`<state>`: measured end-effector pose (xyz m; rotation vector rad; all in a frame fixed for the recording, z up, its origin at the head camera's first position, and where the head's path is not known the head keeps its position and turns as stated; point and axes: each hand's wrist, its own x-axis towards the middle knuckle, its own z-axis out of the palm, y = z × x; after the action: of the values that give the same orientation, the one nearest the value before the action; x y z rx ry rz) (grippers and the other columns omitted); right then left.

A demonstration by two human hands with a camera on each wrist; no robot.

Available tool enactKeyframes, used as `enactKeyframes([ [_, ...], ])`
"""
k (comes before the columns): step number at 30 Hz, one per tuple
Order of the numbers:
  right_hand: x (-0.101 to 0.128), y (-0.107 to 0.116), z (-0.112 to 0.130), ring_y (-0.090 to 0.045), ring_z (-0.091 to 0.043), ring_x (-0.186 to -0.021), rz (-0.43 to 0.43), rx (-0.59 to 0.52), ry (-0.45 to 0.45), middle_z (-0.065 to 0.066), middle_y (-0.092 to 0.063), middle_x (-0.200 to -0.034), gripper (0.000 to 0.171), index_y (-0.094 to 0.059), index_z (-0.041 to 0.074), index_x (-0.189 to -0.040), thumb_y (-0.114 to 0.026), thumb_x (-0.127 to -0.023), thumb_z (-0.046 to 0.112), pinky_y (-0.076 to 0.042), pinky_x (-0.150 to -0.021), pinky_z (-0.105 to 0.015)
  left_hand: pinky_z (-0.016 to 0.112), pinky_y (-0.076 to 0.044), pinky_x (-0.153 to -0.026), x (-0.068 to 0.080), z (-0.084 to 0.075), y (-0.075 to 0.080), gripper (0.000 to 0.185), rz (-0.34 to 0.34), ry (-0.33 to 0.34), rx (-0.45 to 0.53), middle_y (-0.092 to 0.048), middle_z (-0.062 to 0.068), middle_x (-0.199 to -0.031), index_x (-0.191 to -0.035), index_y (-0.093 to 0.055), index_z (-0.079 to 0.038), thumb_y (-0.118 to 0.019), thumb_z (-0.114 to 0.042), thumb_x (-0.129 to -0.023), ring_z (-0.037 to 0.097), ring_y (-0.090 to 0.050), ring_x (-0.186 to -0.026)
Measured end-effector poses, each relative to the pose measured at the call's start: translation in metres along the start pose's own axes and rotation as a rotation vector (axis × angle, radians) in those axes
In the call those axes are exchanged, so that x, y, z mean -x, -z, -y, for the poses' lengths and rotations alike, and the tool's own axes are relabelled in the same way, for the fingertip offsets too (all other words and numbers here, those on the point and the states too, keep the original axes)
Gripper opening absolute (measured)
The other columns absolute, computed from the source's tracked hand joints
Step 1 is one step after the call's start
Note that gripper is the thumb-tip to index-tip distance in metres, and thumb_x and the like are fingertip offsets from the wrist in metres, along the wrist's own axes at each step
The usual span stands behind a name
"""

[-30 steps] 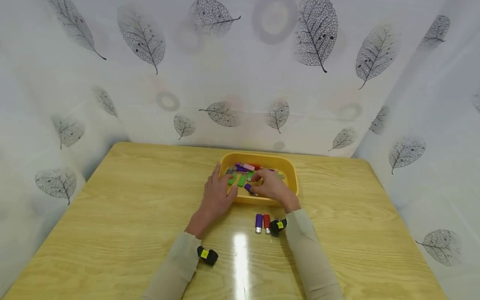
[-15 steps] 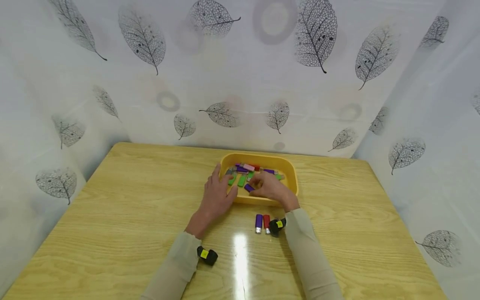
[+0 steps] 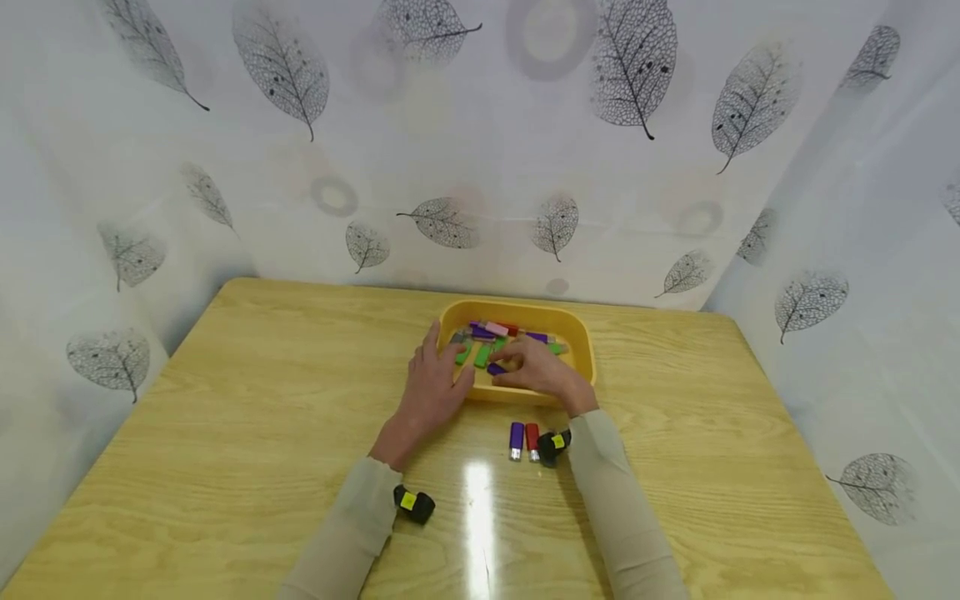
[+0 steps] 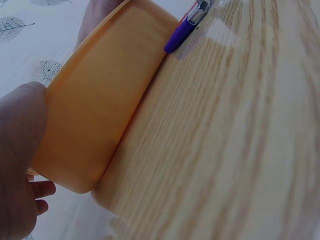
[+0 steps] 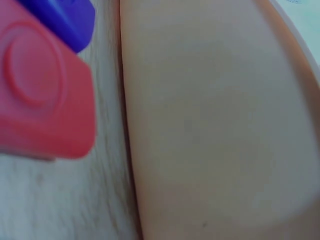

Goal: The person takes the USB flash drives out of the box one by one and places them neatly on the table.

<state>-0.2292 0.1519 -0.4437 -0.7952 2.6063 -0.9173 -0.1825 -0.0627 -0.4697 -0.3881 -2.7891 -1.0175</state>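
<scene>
In the head view my left hand (image 3: pixel 431 387) holds the left front corner of a yellow tray (image 3: pixel 517 393), thumb at the front rim. The left wrist view shows its fingers around the outside of the tray wall (image 4: pixel 95 100). Over the tray, my right hand (image 3: pixel 536 367) pinches a purple USB flash drive (image 3: pixel 492 368) between thumb and forefinger; much of the drive is covered. Around it in the tray lie several other drives, among them a green USB flash drive (image 3: pixel 482 357) and a pink USB flash drive (image 3: pixel 496 329).
On the wooden table (image 3: pixel 300 375), a purple drive (image 3: pixel 517 441) and a red drive (image 3: pixel 532 439) lie side by side before the tray, close to the right wrist camera (image 3: pixel 553 448). Behind the table hangs a leaf-printed curtain (image 3: pixel 480 167).
My right thumb and forefinger have moved slightly left over the purple USB flash drive, covering more of it. My left hand stays on the tray. The head view has tipped slightly.
</scene>
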Motion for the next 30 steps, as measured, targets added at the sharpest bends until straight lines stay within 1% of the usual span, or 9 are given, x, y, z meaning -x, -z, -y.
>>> enactKeyframes([
  [4, -0.0002, 0.0009, -0.0011, -0.053, -0.023, -0.094, 0.018, 0.043, 0.067, -0.006, -0.066, -0.104, 0.028, -0.074, 0.008, -0.116, -0.070, -0.092, 0.022, -0.043, -0.080, -0.033, 0.060, -0.028, -0.111, -0.0012, -0.0003, 0.0006, 0.040, 0.002, -0.005, -0.008, -0.013, 0.022, -0.162, -0.128, -0.057, -0.005, -0.049, -0.031, -0.098, 0.045, -0.034, -0.136],
  [6, -0.0003, 0.0009, -0.0018, -0.055, -0.022, -0.096, 0.017, 0.056, 0.080, -0.005, -0.068, -0.106, 0.026, -0.075, 0.008, -0.115, -0.070, -0.092, 0.021, -0.043, -0.081, -0.032, 0.060, -0.028, -0.110, -0.0015, -0.0005, 0.0008, 0.040, 0.001, -0.007, -0.003, -0.013, 0.023, -0.162, -0.127, -0.057, -0.004, -0.050, -0.030, -0.098, 0.045, -0.034, -0.136],
  [8, -0.0007, 0.0008, -0.0020, -0.056, -0.021, -0.097, 0.010, 0.044, 0.069, -0.005, -0.069, -0.107, 0.026, -0.075, 0.009, -0.114, -0.071, -0.091, 0.020, -0.044, -0.082, -0.033, 0.060, -0.028, -0.110, -0.0018, -0.0005, 0.0007, 0.040, 0.001, -0.005, -0.004, -0.013, 0.023, -0.162, -0.127, -0.057, -0.004, -0.050, -0.030, -0.098, 0.044, -0.034, -0.136],
  [11, -0.0015, 0.0013, -0.0009, -0.058, -0.020, -0.092, 0.002, 0.007, 0.035, -0.005, -0.070, -0.105, 0.027, -0.074, 0.007, -0.114, -0.072, -0.090, 0.019, -0.048, -0.080, -0.033, 0.060, -0.028, -0.110, -0.0019, -0.0002, 0.0012, 0.041, 0.006, 0.001, -0.001, -0.012, 0.022, -0.162, -0.128, -0.057, -0.005, -0.048, -0.032, -0.098, 0.043, -0.033, -0.136],
  [15, -0.0027, 0.0019, 0.0004, -0.058, -0.018, -0.082, 0.002, -0.047, -0.015, -0.006, -0.071, -0.099, 0.029, -0.073, 0.004, -0.113, -0.076, -0.087, 0.017, -0.050, -0.074, -0.031, 0.061, -0.029, -0.109, -0.0015, -0.0002, 0.0017, 0.042, 0.000, -0.003, 0.001, -0.012, 0.022, -0.162, -0.127, -0.057, -0.005, -0.047, -0.032, -0.097, 0.044, -0.034, -0.135],
  [17, -0.0030, 0.0019, 0.0006, -0.056, -0.018, -0.080, 0.000, -0.059, -0.042, -0.006, -0.070, -0.097, 0.032, -0.072, 0.003, -0.113, -0.078, -0.085, 0.018, -0.049, -0.072, -0.029, 0.061, -0.030, -0.108, -0.0012, -0.0004, 0.0017, 0.041, -0.006, -0.008, 0.004, -0.013, 0.023, -0.161, -0.127, -0.057, -0.005, -0.047, -0.032, -0.097, 0.045, -0.035, -0.134],
  [19, -0.0031, 0.0018, 0.0008, -0.056, -0.017, -0.080, -0.003, -0.050, -0.056, -0.007, -0.070, -0.097, 0.034, -0.072, 0.003, -0.113, -0.079, -0.084, 0.019, -0.048, -0.070, -0.028, 0.061, -0.030, -0.108, -0.0010, -0.0003, 0.0015, 0.041, -0.009, -0.012, 0.005, -0.014, 0.023, -0.161, -0.126, -0.058, -0.005, -0.048, -0.032, -0.097, 0.045, -0.036, -0.133],
  [25, -0.0031, 0.0013, 0.0013, -0.054, -0.017, -0.079, -0.013, 0.006, -0.057, -0.009, -0.070, -0.098, 0.037, -0.071, 0.002, -0.112, -0.081, -0.081, 0.021, -0.045, -0.067, -0.027, 0.059, -0.030, -0.110, -0.0008, -0.0002, 0.0011, 0.044, 0.004, -0.004, 0.001, -0.013, 0.023, -0.162, -0.129, -0.057, -0.006, -0.046, -0.034, -0.097, 0.044, -0.036, -0.133],
  [30, -0.0034, 0.0005, 0.0015, -0.055, -0.017, -0.080, -0.015, 0.025, -0.060, -0.009, -0.070, -0.101, 0.039, -0.071, 0.001, -0.111, -0.082, -0.080, 0.023, -0.046, -0.069, -0.028, 0.059, -0.029, -0.110, -0.0002, -0.0005, 0.0012, 0.043, 0.004, 0.002, 0.008, -0.013, 0.022, -0.162, -0.129, -0.057, -0.006, -0.047, -0.033, -0.097, 0.043, -0.036, -0.134],
])
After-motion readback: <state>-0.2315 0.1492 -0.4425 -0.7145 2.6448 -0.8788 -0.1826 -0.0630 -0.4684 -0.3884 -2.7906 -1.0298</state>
